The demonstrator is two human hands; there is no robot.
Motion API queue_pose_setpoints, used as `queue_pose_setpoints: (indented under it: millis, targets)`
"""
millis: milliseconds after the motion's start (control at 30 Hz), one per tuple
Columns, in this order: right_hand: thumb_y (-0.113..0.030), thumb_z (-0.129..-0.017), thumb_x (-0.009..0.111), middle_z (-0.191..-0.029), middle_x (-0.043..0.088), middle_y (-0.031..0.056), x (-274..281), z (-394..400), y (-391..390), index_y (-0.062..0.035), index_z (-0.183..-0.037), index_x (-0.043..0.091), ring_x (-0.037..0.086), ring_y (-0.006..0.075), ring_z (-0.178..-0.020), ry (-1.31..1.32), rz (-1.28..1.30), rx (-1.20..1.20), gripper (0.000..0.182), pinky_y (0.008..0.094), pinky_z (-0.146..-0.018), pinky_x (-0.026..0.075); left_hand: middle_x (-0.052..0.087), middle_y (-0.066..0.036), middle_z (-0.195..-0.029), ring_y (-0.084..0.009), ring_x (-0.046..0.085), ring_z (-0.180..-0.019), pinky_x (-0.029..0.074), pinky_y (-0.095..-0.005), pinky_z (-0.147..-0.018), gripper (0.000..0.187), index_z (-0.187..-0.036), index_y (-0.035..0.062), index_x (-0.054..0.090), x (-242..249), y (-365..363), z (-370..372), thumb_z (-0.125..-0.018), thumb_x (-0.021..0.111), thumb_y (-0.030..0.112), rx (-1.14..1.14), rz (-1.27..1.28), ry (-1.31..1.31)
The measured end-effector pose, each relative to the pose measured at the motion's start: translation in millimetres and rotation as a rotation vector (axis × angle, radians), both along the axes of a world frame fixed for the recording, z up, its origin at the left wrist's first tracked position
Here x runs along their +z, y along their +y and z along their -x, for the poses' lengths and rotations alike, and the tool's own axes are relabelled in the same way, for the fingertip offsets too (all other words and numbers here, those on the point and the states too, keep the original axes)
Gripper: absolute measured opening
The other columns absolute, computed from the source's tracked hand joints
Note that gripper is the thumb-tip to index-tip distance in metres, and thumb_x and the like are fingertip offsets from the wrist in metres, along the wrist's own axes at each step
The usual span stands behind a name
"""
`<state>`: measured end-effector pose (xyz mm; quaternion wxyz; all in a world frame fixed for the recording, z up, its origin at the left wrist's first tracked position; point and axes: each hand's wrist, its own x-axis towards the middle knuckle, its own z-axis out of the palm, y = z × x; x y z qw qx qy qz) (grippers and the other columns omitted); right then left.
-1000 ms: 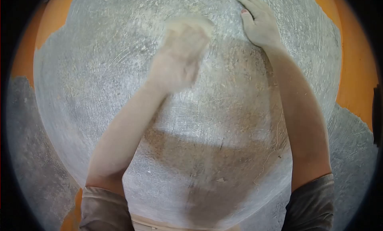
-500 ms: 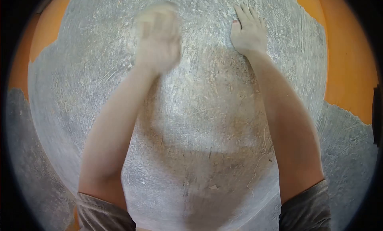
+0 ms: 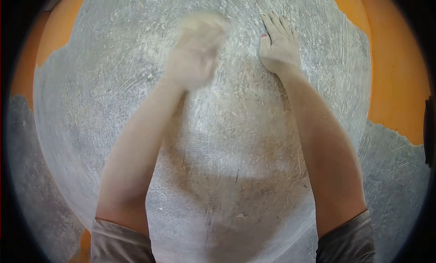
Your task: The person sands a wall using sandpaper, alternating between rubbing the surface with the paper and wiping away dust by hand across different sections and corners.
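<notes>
My left hand (image 3: 195, 58) is smeared by motion against the scraped grey wall (image 3: 227, 140). Its fingers seem bent over a pale yellowish pad (image 3: 202, 20), which shows past the fingertips; blur hides what kind of pad it is. To the right of it, my right hand (image 3: 281, 45) lies flat on the same wall, fingers stretched upward and thumb out to the side, holding nothing. Pale dust covers both hands and forearms.
Orange paint (image 3: 397, 72) borders the bare patch at right, and more orange paint (image 3: 59, 29) stands at upper left, both with ragged edges. A thin crack (image 3: 287, 201) runs down the wall at lower right. A dark object (image 3: 428, 131) sits at the far right edge.
My left hand has moved right and slightly down across the wall with the pad. My right hand appears slightly lower in view, still flat, as the whole view shifts a little.
</notes>
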<state>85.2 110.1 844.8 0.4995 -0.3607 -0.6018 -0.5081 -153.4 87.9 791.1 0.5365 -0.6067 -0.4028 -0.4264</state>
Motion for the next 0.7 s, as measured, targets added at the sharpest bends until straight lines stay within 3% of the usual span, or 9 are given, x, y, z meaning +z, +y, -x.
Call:
queue_pose_setpoints:
  millis: [133,233,300,367,467,567,600,700]
  targets:
    - [-0.03,-0.098,0.039,-0.166,0.03,0.0046,-1.0,-0.4,-1.9,-0.0183,-0.158,0.036,0.021,0.0242,-0.155,0.01,0.006,0.005,0.061,0.0437,-0.128,0.012,0.03,-0.014,-0.165,-0.0307,0.02,-0.155,0.015,-0.0486,-0.128,0.063,-0.158,0.0076,0.03,23.6,5.0,19.1,-0.096,0.029,0.02,-0.006,-0.135,-0.632]
    - [-0.03,-0.098,0.04,-0.166,0.029,0.0041,0.6,4.0,-2.4,-0.0191,-0.158,0.035,0.021,0.0235,-0.155,0.027,-0.019,-0.012,0.061,0.0437,-0.128,0.012,0.023,-0.013,-0.167,-0.0325,0.018,-0.155,0.015,-0.0491,-0.128,0.066,-0.161,0.0076,0.023,9.7,-45.9,-17.8,-0.096,0.027,0.02,0.406,0.351,-0.132]
    - [-0.03,-0.098,0.04,-0.166,0.029,0.0039,0.6,6.7,-2.1,-0.0196,-0.158,0.035,0.021,0.0231,-0.155,0.032,-0.008,-0.022,0.061,0.0437,-0.128,0.012,0.032,-0.02,-0.161,-0.0373,0.035,-0.148,0.021,-0.0512,-0.126,0.061,-0.154,0.0067,0.034,-9.4,-4.6,-2.4,-0.095,0.03,0.018,0.243,0.003,0.26]
    - [-0.031,-0.098,0.04,-0.166,0.029,0.0037,0.8,5.2,-2.7,-0.0201,-0.158,0.035,0.021,0.0229,-0.155,0.034,-0.004,-0.035,0.061,0.0438,-0.128,0.012,0.035,-0.023,-0.158,-0.0383,0.038,-0.145,0.023,-0.0521,-0.125,0.059,-0.151,0.0038,0.036,-7.6,10.2,11.6,-0.094,0.031,0.018,-0.076,-0.113,0.366]
    - [-0.032,-0.098,0.04,-0.166,0.029,0.0035,0.8,3.2,-1.2,-0.0203,-0.158,0.035,0.021,0.023,-0.155,0.033,-0.009,-0.038,0.061,0.0442,-0.128,0.011,0.037,-0.022,-0.157,-0.0371,0.036,-0.147,0.024,-0.0526,-0.125,0.057,-0.149,0.0013,0.04,15.2,-23.6,12.5,-0.095,0.033,0.019,-0.25,0.176,-0.487]
    - [-0.033,-0.098,0.041,-0.166,0.029,0.0039,-1.4,2.3,1.7,-0.02,-0.158,0.035,0.021,0.0237,-0.154,0.031,-0.014,-0.037,0.062,0.0445,-0.128,0.012,0.031,-0.016,-0.163,-0.0365,0.027,-0.152,0.023,-0.0516,-0.126,0.06,-0.154,0.0027,0.036,13.7,-50.1,-29.4,-0.097,0.031,0.021,0.444,0.417,-0.243]
    - [-0.033,-0.097,0.041,-0.166,0.029,0.0042,-2.7,1.1,1.6,-0.0198,-0.158,0.036,0.021,0.024,-0.154,0.03,-0.012,-0.034,0.062,0.0445,-0.128,0.012,0.032,-0.016,-0.163,-0.0368,0.027,-0.151,0.022,-0.0515,-0.126,0.058,-0.153,0.0042,0.039,-8.3,-19.5,-28.9,-0.097,0.031,0.019,0.434,0.042,0.068]
    - [-0.033,-0.096,0.043,-0.166,0.03,0.0051,-2.6,-1.9,1.7,-0.0193,-0.157,0.036,0.021,0.0248,-0.154,0.022,-0.022,-0.018,0.063,0.0447,-0.128,0.012,0.031,-0.022,-0.161,-0.0366,0.024,-0.153,0.018,-0.051,-0.127,0.059,-0.153,-0.0004,0.035,-26.2,12.9,-17.2,-0.097,0.03,0.017,-0.129,-0.026,0.507]
